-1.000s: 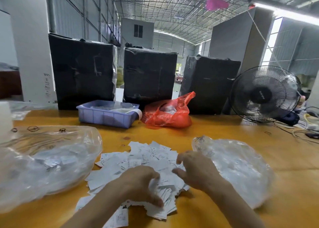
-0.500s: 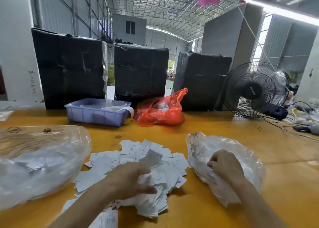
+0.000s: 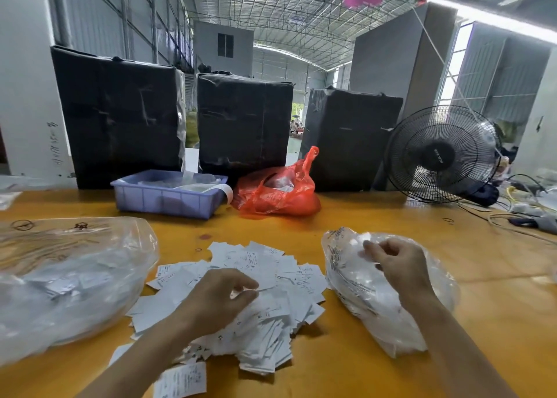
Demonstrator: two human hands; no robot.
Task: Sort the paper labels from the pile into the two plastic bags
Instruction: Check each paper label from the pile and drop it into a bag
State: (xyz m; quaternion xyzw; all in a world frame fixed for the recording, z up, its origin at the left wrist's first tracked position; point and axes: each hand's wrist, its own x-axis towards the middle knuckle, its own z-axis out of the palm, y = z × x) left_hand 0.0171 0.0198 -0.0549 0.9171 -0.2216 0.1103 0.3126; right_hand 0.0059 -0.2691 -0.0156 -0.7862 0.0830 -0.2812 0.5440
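Labels pile (image 3: 241,301) under curled left hand (image 3: 220,295), right hand (image 3: 398,265) fingers pinching bag (image 3: 355,289)

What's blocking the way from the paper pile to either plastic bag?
Nothing visible. The pile of labels lies on bare table between the left bag and the right bag. The left hand rests on the pile; the right hand is at the right bag.

Bags (image 3: 69,280) flank pile (image 3: 271,277) (table's (image 3: 482,322) right bare).
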